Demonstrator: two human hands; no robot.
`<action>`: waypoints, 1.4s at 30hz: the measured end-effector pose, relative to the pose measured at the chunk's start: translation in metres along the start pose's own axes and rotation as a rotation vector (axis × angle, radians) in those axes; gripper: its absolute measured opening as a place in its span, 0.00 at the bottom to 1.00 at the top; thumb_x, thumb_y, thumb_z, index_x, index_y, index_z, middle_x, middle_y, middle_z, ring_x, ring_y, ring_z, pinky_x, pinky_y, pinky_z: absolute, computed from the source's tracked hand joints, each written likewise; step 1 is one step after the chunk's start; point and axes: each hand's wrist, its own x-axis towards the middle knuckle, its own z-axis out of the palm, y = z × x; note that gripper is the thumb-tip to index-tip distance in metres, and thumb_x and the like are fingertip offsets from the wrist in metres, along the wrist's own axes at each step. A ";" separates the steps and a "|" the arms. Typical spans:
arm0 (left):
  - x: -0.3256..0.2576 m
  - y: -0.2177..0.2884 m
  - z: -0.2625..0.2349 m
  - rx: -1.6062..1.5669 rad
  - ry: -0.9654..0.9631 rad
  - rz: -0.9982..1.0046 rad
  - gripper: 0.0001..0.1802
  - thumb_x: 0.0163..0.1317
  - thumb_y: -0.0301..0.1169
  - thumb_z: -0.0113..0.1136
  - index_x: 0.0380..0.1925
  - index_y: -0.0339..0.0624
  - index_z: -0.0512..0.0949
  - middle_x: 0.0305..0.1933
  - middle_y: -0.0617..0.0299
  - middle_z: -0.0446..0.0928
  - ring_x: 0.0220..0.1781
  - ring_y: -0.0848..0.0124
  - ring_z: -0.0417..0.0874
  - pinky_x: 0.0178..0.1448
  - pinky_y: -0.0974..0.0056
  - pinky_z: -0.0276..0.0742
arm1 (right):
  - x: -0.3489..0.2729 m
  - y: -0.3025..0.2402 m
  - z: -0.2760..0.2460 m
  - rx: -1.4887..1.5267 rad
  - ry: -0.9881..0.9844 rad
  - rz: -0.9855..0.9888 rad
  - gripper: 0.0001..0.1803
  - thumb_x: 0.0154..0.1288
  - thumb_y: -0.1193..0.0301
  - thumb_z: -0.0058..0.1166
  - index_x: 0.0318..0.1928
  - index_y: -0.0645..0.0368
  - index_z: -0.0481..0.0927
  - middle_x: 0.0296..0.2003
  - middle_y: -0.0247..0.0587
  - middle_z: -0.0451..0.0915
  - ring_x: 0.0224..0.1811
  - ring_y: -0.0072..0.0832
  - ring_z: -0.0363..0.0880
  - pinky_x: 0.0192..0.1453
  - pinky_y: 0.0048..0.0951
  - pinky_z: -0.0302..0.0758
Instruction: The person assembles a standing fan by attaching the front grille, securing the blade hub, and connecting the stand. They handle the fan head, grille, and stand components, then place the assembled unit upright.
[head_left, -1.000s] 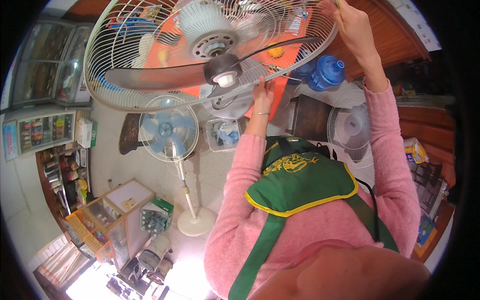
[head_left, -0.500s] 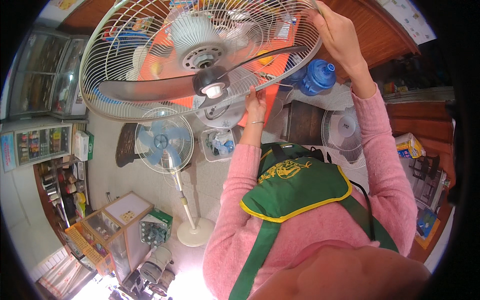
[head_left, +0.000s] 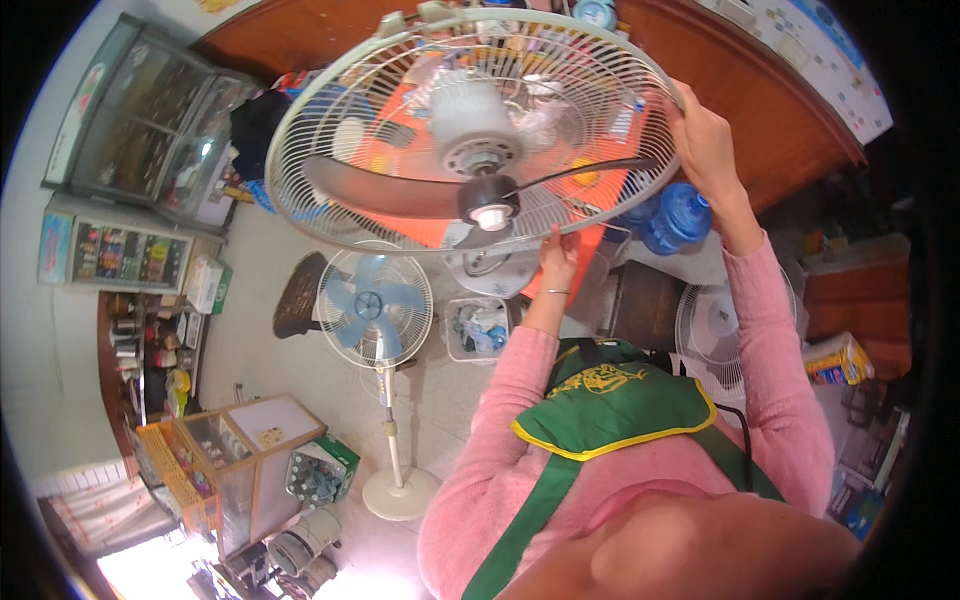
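A large fan head with a pale round wire guard (head_left: 330,236) and dark blades (head_left: 390,190) is in front of me, tilted. Its blades and hub are exposed on the near side. My right hand (head_left: 704,145) is closed around the guard's right rim. At the lower rim, my left hand (head_left: 560,262) grips the edge from below, its fingertips partly hidden behind the wires. Under the guard shows the fan's white base (head_left: 490,272), on or beside an orange-topped table (head_left: 590,250).
A standing fan with blue blades (head_left: 368,305) is at my left. Near it sit a bin (head_left: 455,340) and a dark stool (head_left: 298,295). Blue water jugs (head_left: 682,215) stand beyond my right forearm; another white fan (head_left: 712,325) is beside that arm. Glass cabinets (head_left: 130,125) line the left wall.
The whole view has shifted, so the fan head and room appear lower and further right. Both hands keep their places on the guard's rim.
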 end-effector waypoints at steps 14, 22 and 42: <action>-0.023 0.014 -0.012 0.123 0.052 0.125 0.13 0.65 0.35 0.58 0.46 0.48 0.68 0.41 0.60 0.78 0.42 0.63 0.82 0.39 0.58 0.80 | -0.007 0.007 0.006 0.115 -0.028 0.071 0.19 0.71 0.72 0.40 0.60 0.57 0.68 0.40 0.57 0.79 0.41 0.50 0.80 0.43 0.38 0.75; -0.065 0.084 -0.052 0.351 0.759 0.792 0.11 0.61 0.24 0.51 0.43 0.42 0.65 0.37 0.60 0.68 0.33 0.70 0.71 0.32 0.62 0.73 | -0.011 0.020 0.010 0.214 0.001 0.062 0.18 0.74 0.66 0.42 0.61 0.55 0.70 0.43 0.51 0.81 0.46 0.39 0.82 0.46 0.32 0.75; -0.150 0.342 0.056 1.187 0.382 1.525 0.09 0.66 0.30 0.55 0.34 0.33 0.79 0.27 0.58 0.82 0.29 0.73 0.81 0.36 0.66 0.76 | -0.019 0.007 0.020 0.559 0.060 0.094 0.19 0.73 0.73 0.37 0.62 0.61 0.68 0.50 0.47 0.78 0.54 0.31 0.77 0.59 0.28 0.69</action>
